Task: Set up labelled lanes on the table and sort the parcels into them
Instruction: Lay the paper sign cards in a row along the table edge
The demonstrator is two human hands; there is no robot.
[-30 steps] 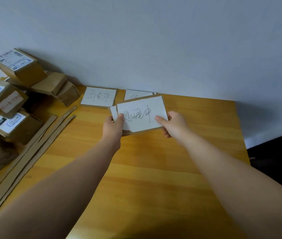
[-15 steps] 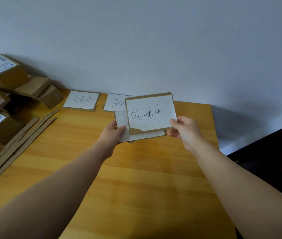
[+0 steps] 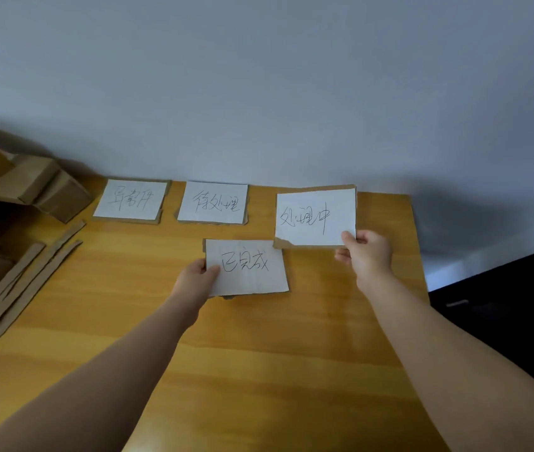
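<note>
Two cardboard-backed label cards lie flat against the wall at the back of the wooden table (image 3: 259,353): a first card (image 3: 130,200) on the left and a second card (image 3: 213,202) beside it. My right hand (image 3: 365,254) grips the lower right corner of a third label card (image 3: 315,216), held near the table's back right. My left hand (image 3: 195,279) pinches the left edge of a fourth label card (image 3: 246,267), lower and nearer to me. All cards bear handwritten characters. Brown parcels (image 3: 31,184) are piled at the far left.
Long cardboard strips (image 3: 21,288) lie diagonally along the left side of the table. The table's right edge drops off to a dark floor (image 3: 503,305). A plain pale wall rises behind the table.
The two cards, stacked between both hands before, have been split. My right hand carried one card right and back; my left hand keeps the other. The view has shifted right.
</note>
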